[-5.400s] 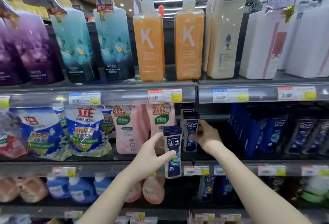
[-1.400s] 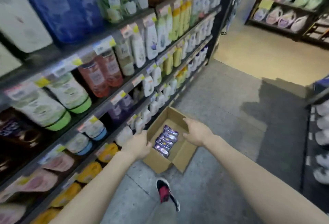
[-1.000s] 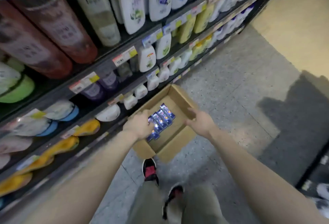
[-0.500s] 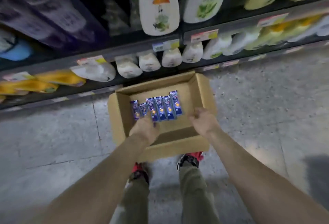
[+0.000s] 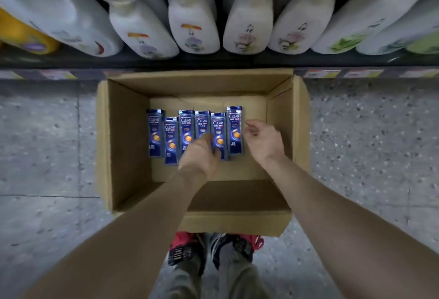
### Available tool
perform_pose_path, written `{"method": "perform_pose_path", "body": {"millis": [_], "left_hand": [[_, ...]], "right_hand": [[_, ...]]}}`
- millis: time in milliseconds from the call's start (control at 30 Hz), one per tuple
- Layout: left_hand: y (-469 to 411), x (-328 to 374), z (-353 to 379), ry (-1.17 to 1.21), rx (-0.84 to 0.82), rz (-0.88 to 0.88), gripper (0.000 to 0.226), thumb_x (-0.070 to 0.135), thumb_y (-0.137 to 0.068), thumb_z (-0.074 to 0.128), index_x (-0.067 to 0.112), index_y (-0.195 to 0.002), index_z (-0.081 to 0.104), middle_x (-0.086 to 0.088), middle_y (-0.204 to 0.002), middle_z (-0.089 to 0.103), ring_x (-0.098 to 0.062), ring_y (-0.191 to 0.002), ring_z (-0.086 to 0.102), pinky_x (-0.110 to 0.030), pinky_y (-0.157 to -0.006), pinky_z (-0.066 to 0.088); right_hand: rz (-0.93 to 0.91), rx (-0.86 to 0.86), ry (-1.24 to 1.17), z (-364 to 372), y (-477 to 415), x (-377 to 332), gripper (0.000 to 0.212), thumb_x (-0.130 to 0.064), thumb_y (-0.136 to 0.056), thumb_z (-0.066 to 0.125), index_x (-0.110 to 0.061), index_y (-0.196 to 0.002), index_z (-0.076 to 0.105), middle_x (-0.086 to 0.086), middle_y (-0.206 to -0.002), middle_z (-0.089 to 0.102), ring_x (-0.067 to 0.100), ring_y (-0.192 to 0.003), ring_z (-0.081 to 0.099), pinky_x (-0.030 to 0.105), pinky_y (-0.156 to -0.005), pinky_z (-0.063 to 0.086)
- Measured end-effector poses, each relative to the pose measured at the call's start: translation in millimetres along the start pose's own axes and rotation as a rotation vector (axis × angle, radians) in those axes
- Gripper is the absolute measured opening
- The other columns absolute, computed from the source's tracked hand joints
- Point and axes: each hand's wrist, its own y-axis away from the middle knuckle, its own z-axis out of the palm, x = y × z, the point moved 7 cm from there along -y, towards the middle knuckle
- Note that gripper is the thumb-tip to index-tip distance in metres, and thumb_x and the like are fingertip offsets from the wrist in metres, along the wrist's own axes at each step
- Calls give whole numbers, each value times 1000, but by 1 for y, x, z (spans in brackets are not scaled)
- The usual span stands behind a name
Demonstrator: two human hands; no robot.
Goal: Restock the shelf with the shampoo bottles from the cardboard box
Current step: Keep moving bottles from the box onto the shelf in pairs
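Down in the box (image 5: 128, 132), six bottles (image 5: 186, 127) lie in a row beneath the left hand (image 5: 199, 154), its grip impossible to tell, and just left of the loose-fingered, empty right hand (image 5: 261, 141).

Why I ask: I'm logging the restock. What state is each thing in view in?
cardboard box: open on the floor, part emptied.
shampoo bottles: six, lying flat in a row in the box, labels up.
left hand: down on the middle bottles, grip unclear.
right hand: loosely curled, empty, beside the rightmost bottle.
white bottles: standing capped on the shelf behind the box.
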Motion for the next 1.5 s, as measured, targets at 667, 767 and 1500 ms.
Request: {"method": "perform_pose_path", "body": {"millis": [667, 767, 1500], "left_hand": [[-123, -30, 91, 366, 152, -180, 40, 31, -106, 55, 8, -138, 50, -13, -141, 41, -37, -120, 57, -49, -102, 53], [-127, -32, 92, 393, 184, -187, 41, 28, -103, 60, 10, -139, 49, -13, -140, 44, -36, -122, 57, -47, -104, 51], [-68, -17, 24, 613, 113, 114, 24, 15, -103, 63, 18, -125, 54, 1, -116, 69, -7, -101, 71, -29, -87, 62]], "right_hand": [[143, 91, -192, 86, -140, 66, 36, -29, -79, 86, -22, -96, 56, -9, -82, 63, 8, -71, 61, 23, -60, 48], [168, 26, -299, 88, -143, 73, 28, -21, -73, 90, -25, -85, 65, -5, -87, 75, 15, -80, 74, 37, -79, 62], [-60, 61, -671, 34, -52, 15, 39, -5, -84, 79, -22, -118, 69, -3, -109, 78, 12, -99, 75, 42, -92, 60]]}}
